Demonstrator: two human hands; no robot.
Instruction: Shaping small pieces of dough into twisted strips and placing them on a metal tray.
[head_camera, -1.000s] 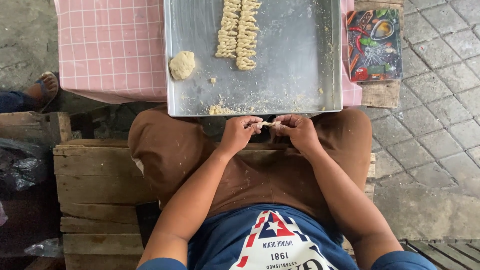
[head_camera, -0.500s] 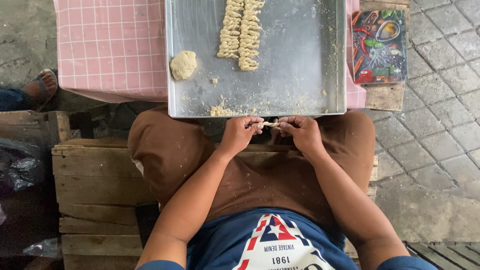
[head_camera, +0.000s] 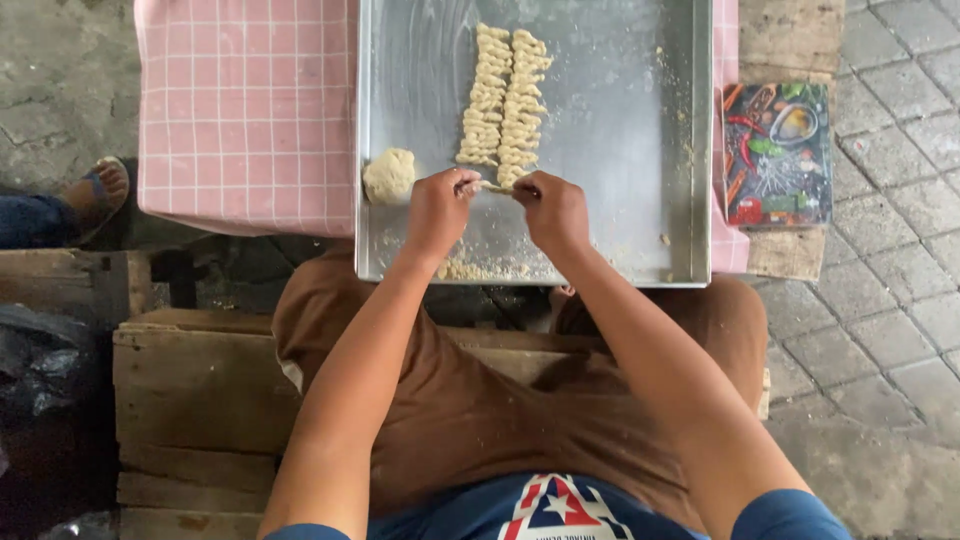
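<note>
A thin pale strip of dough (head_camera: 492, 186) lies stretched level between the fingertips of both hands, just above the metal tray (head_camera: 640, 150), at the near end of the two rows. The rows of twisted dough pieces (head_camera: 503, 105) run side by side, touching, straight up the tray's middle; each piece is a short, ridged, cream-coloured twist. A rough ball of dough (head_camera: 389, 176) sits by the tray's left wall, just beside the strip. Loose crumbs (head_camera: 478, 270) lie along the near rim

Left hand (head_camera: 437, 208) and right hand (head_camera: 553, 210) pinching a dough strip (head_camera: 492, 186) over metal tray (head_camera: 640, 140), twisted rows (head_camera: 503, 105) above, dough ball (head_camera: 388, 176) at left
</note>
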